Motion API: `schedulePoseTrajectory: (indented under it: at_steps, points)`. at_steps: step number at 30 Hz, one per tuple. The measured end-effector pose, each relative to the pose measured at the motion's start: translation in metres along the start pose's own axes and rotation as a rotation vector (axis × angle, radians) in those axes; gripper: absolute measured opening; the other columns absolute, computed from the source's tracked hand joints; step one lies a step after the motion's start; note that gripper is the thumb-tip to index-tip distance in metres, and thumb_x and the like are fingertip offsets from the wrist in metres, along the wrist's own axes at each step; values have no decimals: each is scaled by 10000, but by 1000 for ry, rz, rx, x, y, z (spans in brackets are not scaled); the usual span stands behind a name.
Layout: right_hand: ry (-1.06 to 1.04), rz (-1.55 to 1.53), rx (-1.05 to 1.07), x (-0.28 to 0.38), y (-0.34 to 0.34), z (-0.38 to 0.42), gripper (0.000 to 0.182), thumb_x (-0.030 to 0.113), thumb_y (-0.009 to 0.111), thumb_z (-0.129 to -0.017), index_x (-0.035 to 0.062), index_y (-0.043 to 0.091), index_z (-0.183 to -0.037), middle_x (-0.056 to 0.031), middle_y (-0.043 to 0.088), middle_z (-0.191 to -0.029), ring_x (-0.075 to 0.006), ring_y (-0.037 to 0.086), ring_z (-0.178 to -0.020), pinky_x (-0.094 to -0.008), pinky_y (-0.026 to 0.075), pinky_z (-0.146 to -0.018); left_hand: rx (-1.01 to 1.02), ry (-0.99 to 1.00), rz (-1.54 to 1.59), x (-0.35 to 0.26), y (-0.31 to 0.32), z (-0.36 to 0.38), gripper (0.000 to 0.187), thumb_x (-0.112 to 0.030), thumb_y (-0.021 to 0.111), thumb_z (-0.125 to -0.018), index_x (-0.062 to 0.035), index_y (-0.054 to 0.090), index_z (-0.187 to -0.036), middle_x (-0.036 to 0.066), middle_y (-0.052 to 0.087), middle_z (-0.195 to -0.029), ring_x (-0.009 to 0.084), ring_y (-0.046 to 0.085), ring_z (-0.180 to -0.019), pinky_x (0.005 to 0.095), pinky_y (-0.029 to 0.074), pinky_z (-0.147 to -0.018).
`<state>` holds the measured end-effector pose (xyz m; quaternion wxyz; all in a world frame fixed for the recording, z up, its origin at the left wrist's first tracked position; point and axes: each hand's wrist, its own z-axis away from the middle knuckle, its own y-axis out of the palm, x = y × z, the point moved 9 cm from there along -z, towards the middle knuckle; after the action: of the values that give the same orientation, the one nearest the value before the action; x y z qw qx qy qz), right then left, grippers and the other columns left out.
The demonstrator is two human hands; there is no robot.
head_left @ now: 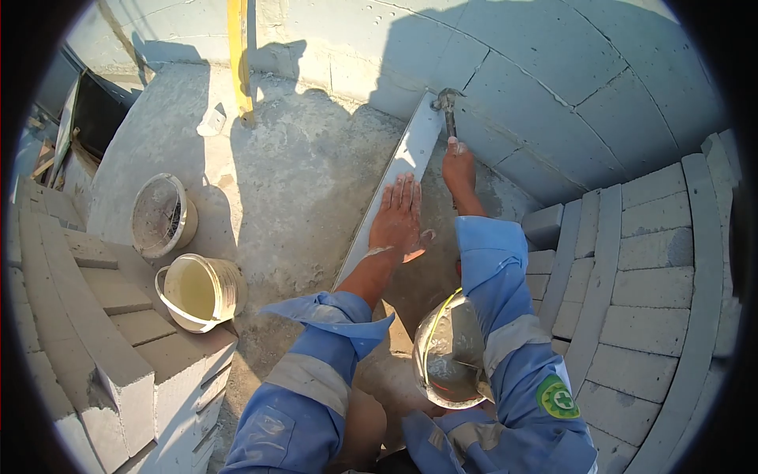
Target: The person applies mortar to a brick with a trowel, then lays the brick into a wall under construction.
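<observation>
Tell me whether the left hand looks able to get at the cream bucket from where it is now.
Probably yes. The left hand lies flat on the long metal straightedge, and the cream bucket stands off to its left on bare concrete with nothing between, though it would be a long sideways stretch.

- Blue work jacket with long sleeves, rolled at the forearms
- Grey reflective bands across both sleeves
- Round green badge on the right upper sleeve
- Both hands bare
</observation>
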<state>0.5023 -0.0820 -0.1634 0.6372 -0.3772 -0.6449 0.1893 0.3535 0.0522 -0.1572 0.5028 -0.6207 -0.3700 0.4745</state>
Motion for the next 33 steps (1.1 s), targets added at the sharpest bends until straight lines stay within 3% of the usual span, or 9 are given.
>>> schedulePoseTrajectory:
  at_steps: [6, 12, 15, 18, 20, 24, 27, 29, 33]
  points:
    - [61, -199, 63, 21, -16, 31, 549, 475, 405, -1032, -32, 612, -1005, -215, 640, -854, -394, 625, -817, -460, 467, -765, 6, -21, 20, 0, -7, 1, 1002, -577, 549, -884, 67, 136, -1532, 242, 139, -1612, 355, 98, -1512, 456, 85, -1228]
    - [-125, -504, -214, 64, -64, 40, 565, 493, 394, -1038, -26, 608, -977, -149, 589, -775, -270, 597, -728, -417, 456, -702, 7, -10, 5, 0, -9, 3, 997, -579, 546, -883, 65, 148, -1533, 238, 132, -1616, 355, 81, -1515, 449, 68, -1231]
    - [-152, -437, -274, 73, -71, 39, 548, 469, 392, -1041, -34, 603, -983, -177, 606, -791, -330, 609, -733, -442, 460, -704, 27, -20, 14, 1, -6, 3, 995, -584, 537, -885, 63, 149, -1533, 233, 131, -1618, 351, 81, -1516, 446, 63, -1231]
    - [-191, -76, -211, 42, -34, 13, 529, 437, 399, -1040, -48, 608, -1018, -227, 642, -854, -412, 629, -805, -473, 467, -734, -10, -2, 30, 0, -6, 3, 993, -579, 545, -883, 78, 165, -1523, 254, 148, -1607, 365, 109, -1509, 459, 83, -1230]
    - [40, -37, 43, 9, -1, -2, 500, 407, 414, -1033, -53, 612, -1034, -276, 657, -921, -479, 624, -892, -495, 468, -769, 30, -4, -18, 0, -5, 1, 982, -588, 532, -889, 75, 180, -1522, 250, 141, -1609, 364, 107, -1509, 458, 74, -1230]
    - [144, -181, 108, 0, 3, 25, 490, 404, 441, -1026, -52, 617, -1048, -270, 670, -942, -454, 639, -918, -496, 468, -790, 14, -5, 8, 0, -6, 5, 980, -592, 529, -891, 71, 182, -1524, 252, 137, -1610, 365, 108, -1508, 457, 80, -1229]
    - [272, -230, 120, -8, -7, 60, 477, 396, 457, -1023, -53, 617, -1040, -198, 662, -851, -354, 653, -809, -452, 481, -742, 19, -1, 4, 0, -6, 5, 973, -585, 532, -892, 67, 184, -1525, 253, 135, -1610, 366, 108, -1508, 456, 92, -1227]
    - [288, -380, 220, 9, -18, 93, 406, 408, 488, -1016, 19, 601, -1048, -25, 510, -653, -105, 462, -469, -280, 374, -414, -11, 5, 10, 0, -9, 5, 973, -579, 542, -886, 67, 193, -1524, 252, 143, -1609, 369, 110, -1507, 456, 101, -1226]
    - [260, -311, 263, 9, -36, 131, 386, 384, 472, -1017, 23, 590, -1082, -28, 519, -667, -108, 464, -460, -284, 378, -400, 32, -35, 9, 4, -8, 7, 990, -581, 565, -865, 64, 202, -1523, 248, 157, -1607, 369, 115, -1506, 456, 102, -1227]
